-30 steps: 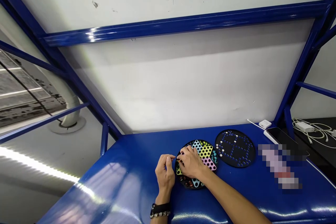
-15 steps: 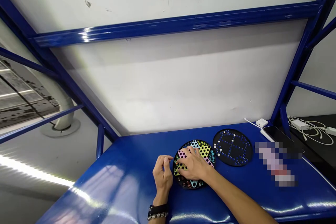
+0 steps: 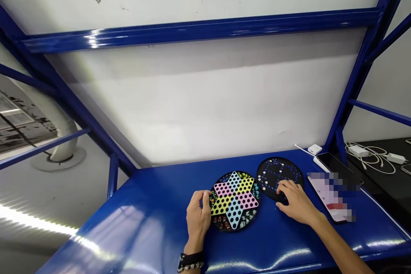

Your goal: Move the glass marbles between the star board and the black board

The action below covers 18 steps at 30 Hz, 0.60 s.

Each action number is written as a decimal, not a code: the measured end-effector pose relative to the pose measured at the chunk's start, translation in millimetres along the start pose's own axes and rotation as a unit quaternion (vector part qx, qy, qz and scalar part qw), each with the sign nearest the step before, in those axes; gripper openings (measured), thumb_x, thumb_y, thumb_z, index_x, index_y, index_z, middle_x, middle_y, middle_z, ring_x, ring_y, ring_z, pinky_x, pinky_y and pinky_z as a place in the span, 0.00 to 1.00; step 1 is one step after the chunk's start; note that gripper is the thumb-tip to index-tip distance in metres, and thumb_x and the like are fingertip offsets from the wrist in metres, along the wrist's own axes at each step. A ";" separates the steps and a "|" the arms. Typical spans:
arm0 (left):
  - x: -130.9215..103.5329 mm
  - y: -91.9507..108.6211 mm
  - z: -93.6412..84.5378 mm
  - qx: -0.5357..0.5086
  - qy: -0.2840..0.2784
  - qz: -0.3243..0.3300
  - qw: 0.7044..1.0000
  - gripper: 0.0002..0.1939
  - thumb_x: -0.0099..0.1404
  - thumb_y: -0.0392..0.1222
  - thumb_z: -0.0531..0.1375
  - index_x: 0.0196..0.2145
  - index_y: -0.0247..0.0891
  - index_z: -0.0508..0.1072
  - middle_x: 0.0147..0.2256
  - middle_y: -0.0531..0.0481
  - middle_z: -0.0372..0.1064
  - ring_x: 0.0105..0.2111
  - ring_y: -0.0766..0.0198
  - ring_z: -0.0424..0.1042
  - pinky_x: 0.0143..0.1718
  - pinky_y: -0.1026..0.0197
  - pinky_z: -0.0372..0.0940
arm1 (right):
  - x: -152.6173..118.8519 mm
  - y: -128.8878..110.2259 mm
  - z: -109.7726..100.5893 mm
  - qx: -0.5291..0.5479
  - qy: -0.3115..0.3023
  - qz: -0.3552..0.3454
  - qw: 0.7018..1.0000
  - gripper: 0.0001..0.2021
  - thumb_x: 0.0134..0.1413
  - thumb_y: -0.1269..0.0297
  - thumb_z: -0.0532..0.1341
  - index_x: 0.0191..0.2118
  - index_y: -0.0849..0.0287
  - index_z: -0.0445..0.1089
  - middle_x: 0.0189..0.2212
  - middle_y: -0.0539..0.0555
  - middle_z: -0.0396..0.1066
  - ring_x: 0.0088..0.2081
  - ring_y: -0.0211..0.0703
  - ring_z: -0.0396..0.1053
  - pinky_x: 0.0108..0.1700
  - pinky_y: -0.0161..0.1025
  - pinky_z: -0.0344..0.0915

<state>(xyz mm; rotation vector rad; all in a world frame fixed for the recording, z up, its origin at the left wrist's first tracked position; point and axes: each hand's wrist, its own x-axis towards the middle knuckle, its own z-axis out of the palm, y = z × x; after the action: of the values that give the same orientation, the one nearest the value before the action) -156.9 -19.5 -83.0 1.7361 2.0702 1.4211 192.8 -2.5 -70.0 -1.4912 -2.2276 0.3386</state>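
A round Chinese checkers board [image 3: 235, 198] with a star in pink, yellow and light blue lies on the blue table, glass marbles in the pockets around its star. At its left rim is my left hand [image 3: 199, 213], fingers curled and thumb folded over, the fingertips against the edge and partly hidden. My right hand [image 3: 293, 200] hovers over or touches the near edge of a black round board [image 3: 287, 170]; its fingers are bent, with the thumb apart from them. That black board has blue-looking holes and several white pieces.
To the right lie a lit phone [image 3: 332, 199], partly pixelated, and a dark tablet-like device [image 3: 337, 167]. A white adapter [image 3: 314, 149] and cable stand near the back edge. Blue frame bars [image 3: 202, 30] cross the white wall. Chargers with tangled cables [image 3: 369, 154] lie on a black surface.
My right hand has moved right, from the star of the Chinese checkers board to the black board, uncovering the star. My left hand stays at the rim. The view has shifted slightly.
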 end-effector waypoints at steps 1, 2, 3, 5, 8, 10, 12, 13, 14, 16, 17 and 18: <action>-0.6 -0.9 1.2 0.030 -0.020 -0.011 0.999 0.18 0.70 0.51 0.51 0.31 0.43 0.75 0.34 0.51 0.75 0.35 0.59 0.72 0.35 0.60 0.64 | -4.3 3.4 2.7 0.001 0.003 -0.003 1.000 0.01 0.58 0.64 0.61 0.35 0.52 0.69 0.48 0.55 0.72 0.49 0.51 0.69 0.48 0.49 0.65; -1.1 -1.7 2.3 0.058 -0.035 -0.018 0.998 0.18 0.70 0.52 0.52 0.31 0.43 0.76 0.35 0.51 0.75 0.36 0.58 0.73 0.34 0.59 0.63 | -6.8 5.3 5.6 0.002 0.010 -0.007 1.000 0.03 0.60 0.64 0.59 0.34 0.52 0.68 0.48 0.56 0.72 0.50 0.51 0.69 0.47 0.49 0.65; -1.7 -2.4 3.4 0.081 -0.046 -0.020 0.995 0.18 0.70 0.52 0.52 0.31 0.44 0.76 0.35 0.51 0.76 0.36 0.57 0.73 0.34 0.59 0.63 | -7.3 5.9 8.2 0.003 0.020 -0.012 1.000 0.06 0.62 0.65 0.58 0.33 0.53 0.68 0.48 0.56 0.73 0.50 0.51 0.69 0.47 0.49 0.65; -2.3 -3.4 4.9 0.107 -0.050 -0.012 0.993 0.19 0.70 0.53 0.52 0.30 0.44 0.77 0.36 0.51 0.76 0.36 0.56 0.72 0.34 0.59 0.63 | -4.0 3.5 10.2 0.015 0.056 -0.025 0.998 0.09 0.66 0.65 0.54 0.33 0.53 0.67 0.45 0.56 0.74 0.47 0.50 0.70 0.46 0.49 0.65; -2.0 -3.8 5.4 0.101 -0.048 -0.001 0.994 0.20 0.70 0.54 0.51 0.30 0.44 0.78 0.36 0.50 0.76 0.36 0.56 0.71 0.37 0.57 0.64 | 5.4 -9.4 2.0 0.059 0.164 -0.046 0.984 0.09 0.68 0.64 0.53 0.36 0.54 0.66 0.41 0.57 0.75 0.43 0.48 0.72 0.45 0.48 0.67; -1.4 -2.7 4.7 0.076 -0.039 0.003 0.996 0.20 0.70 0.55 0.51 0.32 0.44 0.78 0.37 0.49 0.76 0.38 0.55 0.72 0.39 0.56 0.65 | 10.2 -23.7 -10.2 0.108 0.253 -0.056 0.960 0.08 0.68 0.62 0.53 0.37 0.54 0.66 0.40 0.57 0.75 0.41 0.47 0.73 0.45 0.46 0.69; -0.9 -0.3 3.5 0.044 -0.031 0.005 0.999 0.20 0.70 0.55 0.51 0.35 0.43 0.78 0.38 0.48 0.76 0.40 0.55 0.72 0.41 0.55 0.66 | 13.8 -40.1 -24.0 0.172 0.325 -0.042 0.929 0.08 0.68 0.59 0.54 0.38 0.55 0.66 0.38 0.57 0.75 0.38 0.45 0.74 0.41 0.43 0.70; -0.7 1.3 2.7 0.026 -0.030 0.007 0.999 0.20 0.71 0.54 0.51 0.36 0.43 0.78 0.38 0.48 0.76 0.41 0.55 0.72 0.42 0.55 0.66 | 16.0 -48.2 -29.8 0.209 0.347 -0.021 0.914 0.09 0.68 0.57 0.54 0.39 0.55 0.66 0.36 0.56 0.75 0.35 0.44 0.73 0.38 0.41 0.70; -0.7 2.9 1.8 0.005 -0.034 0.010 0.999 0.20 0.71 0.54 0.50 0.36 0.43 0.77 0.39 0.47 0.76 0.41 0.55 0.72 0.43 0.55 0.67 | 19.0 -55.5 -33.6 0.249 0.357 0.008 0.900 0.10 0.68 0.56 0.55 0.39 0.55 0.67 0.33 0.54 0.74 0.32 0.43 0.72 0.35 0.39 0.69; -0.8 5.1 0.2 -0.042 -0.046 0.022 0.998 0.22 0.71 0.56 0.48 0.37 0.42 0.77 0.39 0.47 0.76 0.41 0.56 0.73 0.44 0.55 0.68 | 28.4 -66.7 -32.6 0.334 0.338 0.067 0.877 0.14 0.66 0.51 0.55 0.37 0.56 0.67 0.27 0.50 0.70 0.25 0.39 0.67 0.27 0.36 0.65; -1.0 5.3 -0.5 -0.068 -0.052 0.027 0.996 0.23 0.71 0.57 0.47 0.38 0.42 0.77 0.38 0.46 0.76 0.40 0.56 0.73 0.43 0.55 0.68 | 34.9 -70.1 -26.9 0.374 0.317 0.090 0.867 0.16 0.65 0.49 0.56 0.35 0.56 0.67 0.24 0.48 0.68 0.23 0.38 0.64 0.25 0.35 0.62; -1.1 4.8 -1.0 -0.095 -0.056 0.028 0.994 0.25 0.71 0.58 0.45 0.38 0.41 0.76 0.37 0.46 0.76 0.38 0.56 0.74 0.41 0.55 0.69 | 42.2 -72.2 -17.8 0.410 0.289 0.106 0.858 0.18 0.64 0.46 0.56 0.34 0.56 0.67 0.22 0.47 0.66 0.21 0.37 0.62 0.24 0.34 0.60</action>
<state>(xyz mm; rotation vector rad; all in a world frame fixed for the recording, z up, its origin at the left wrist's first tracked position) -153.6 -21.4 -79.7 1.7658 1.7818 1.4461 129.0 7.5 -14.1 -1.1323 -1.1919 0.6927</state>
